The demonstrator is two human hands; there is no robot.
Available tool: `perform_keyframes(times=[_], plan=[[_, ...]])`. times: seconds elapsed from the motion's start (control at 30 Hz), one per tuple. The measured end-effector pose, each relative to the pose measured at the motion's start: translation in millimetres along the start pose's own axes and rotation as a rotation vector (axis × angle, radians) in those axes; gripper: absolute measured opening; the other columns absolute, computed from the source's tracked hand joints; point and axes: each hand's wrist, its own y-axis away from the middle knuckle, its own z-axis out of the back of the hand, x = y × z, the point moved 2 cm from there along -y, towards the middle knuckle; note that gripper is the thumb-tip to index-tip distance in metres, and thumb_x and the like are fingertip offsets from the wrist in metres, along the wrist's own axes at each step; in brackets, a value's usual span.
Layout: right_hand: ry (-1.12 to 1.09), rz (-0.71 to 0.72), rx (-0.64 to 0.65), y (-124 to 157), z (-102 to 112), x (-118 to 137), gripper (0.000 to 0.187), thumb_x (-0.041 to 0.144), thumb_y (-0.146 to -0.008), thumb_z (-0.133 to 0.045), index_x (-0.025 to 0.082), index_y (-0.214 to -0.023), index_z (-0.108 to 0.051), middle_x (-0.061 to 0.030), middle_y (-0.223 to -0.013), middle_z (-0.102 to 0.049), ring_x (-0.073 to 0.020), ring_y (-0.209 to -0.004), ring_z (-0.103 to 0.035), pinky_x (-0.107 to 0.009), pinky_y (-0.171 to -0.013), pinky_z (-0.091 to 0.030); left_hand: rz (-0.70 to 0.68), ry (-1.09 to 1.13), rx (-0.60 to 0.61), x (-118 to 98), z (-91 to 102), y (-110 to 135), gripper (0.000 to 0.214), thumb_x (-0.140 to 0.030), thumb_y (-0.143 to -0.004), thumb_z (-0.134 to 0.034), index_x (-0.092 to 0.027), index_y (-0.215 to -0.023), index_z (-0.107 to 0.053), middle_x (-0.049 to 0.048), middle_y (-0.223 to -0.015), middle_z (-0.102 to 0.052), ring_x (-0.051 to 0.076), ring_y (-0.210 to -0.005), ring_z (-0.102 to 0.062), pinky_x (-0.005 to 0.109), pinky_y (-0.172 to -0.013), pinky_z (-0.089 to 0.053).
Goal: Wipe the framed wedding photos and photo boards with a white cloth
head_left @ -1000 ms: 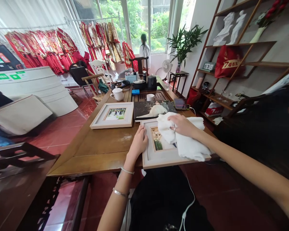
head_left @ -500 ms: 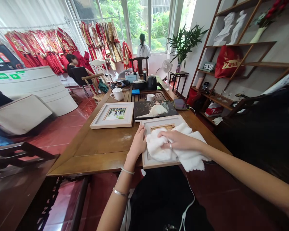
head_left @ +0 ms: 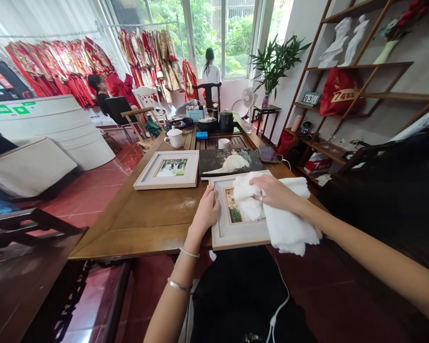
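A pale wooden picture frame (head_left: 232, 231) lies at the near edge of the brown wooden table (head_left: 153, 224). My left hand (head_left: 206, 212) rests on the frame's left rim, fingers curled over it, holding it steady. My right hand (head_left: 274, 191) presses a white cloth (head_left: 284, 224) onto the frame's glass at its upper right. The cloth drapes over the frame's right side and hangs past the table edge. Part of the photo shows beside the cloth.
A second framed photo (head_left: 168, 169) and a dark photo print (head_left: 229, 162) lie farther back, then a white teapot (head_left: 175, 138), a cup (head_left: 223, 143), a phone (head_left: 269, 154) and a tea tray. Shelves stand right. Two people are near the red garments and window.
My right hand swept the cloth down and left over the glass, then back up and right to the frame's upper part. My left hand stayed on the frame's left rim.
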Motion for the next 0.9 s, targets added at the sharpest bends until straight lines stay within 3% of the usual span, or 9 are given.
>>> perform_keyframes(times=[0.13,0.27,0.37,0.63,0.9], plan=[[0.129,-0.058,-0.092,-32.6,-11.4,-18.4,0.028,0.023,-0.085,-0.055,0.015,-0.111,-0.058,-0.0163,-0.110,-0.065,-0.0330,-0.105,-0.054,-0.045,-0.086,-0.042,-0.010,-0.001,-0.004,-1.1,0.4,0.3,0.040,-0.012,-0.087,-0.041,-0.008,-0.125,-0.054,0.0191,-0.148,-0.041,0.026,-0.145,-0.027,0.046,-0.120,-0.023],[0.159,-0.119,-0.084,-54.9,-18.8,-20.1,0.035,0.023,-0.088,-0.051,0.013,-0.121,-0.056,-0.0184,-0.116,-0.065,-0.0353,-0.109,-0.052,-0.048,-0.088,-0.040,-0.024,-0.001,-0.013,2.0,-1.3,0.1,0.040,-0.012,-0.087,-0.041,-0.009,-0.125,-0.053,0.0187,-0.148,-0.043,0.026,-0.144,-0.029,0.047,-0.120,-0.024],[0.077,-0.087,-0.053,-58.4,-20.1,-14.4,0.036,0.022,-0.090,-0.049,0.016,-0.124,-0.056,-0.0156,-0.123,-0.064,-0.0327,-0.112,-0.054,-0.047,-0.093,-0.038,-0.037,0.009,-0.030,4.4,-2.6,-0.2,0.039,-0.013,-0.087,-0.042,-0.010,-0.124,-0.054,0.0180,-0.147,-0.044,0.026,-0.144,-0.031,0.047,-0.119,-0.024],[-0.294,0.169,0.187,-19.1,-5.1,35.7,0.027,0.017,-0.089,-0.050,0.019,-0.112,-0.063,-0.0095,-0.110,-0.069,-0.0251,-0.101,-0.061,-0.038,-0.087,-0.043,-0.015,0.001,-0.006,-0.7,1.5,0.2,0.041,-0.013,-0.086,-0.044,-0.008,-0.126,-0.054,0.0203,-0.148,-0.042,0.028,-0.144,-0.030,0.047,-0.119,-0.026],[-0.541,0.277,0.364,28.5,24.4,78.0,0.022,0.027,-0.093,-0.051,0.021,-0.111,-0.063,-0.0085,-0.111,-0.067,-0.0223,-0.104,-0.060,-0.038,-0.093,-0.043,-0.025,-0.002,-0.038,0.7,-0.2,-0.5,0.038,-0.015,-0.087,-0.045,-0.008,-0.123,-0.056,0.0205,-0.146,-0.045,0.028,-0.142,-0.033,0.046,-0.118,-0.026]])
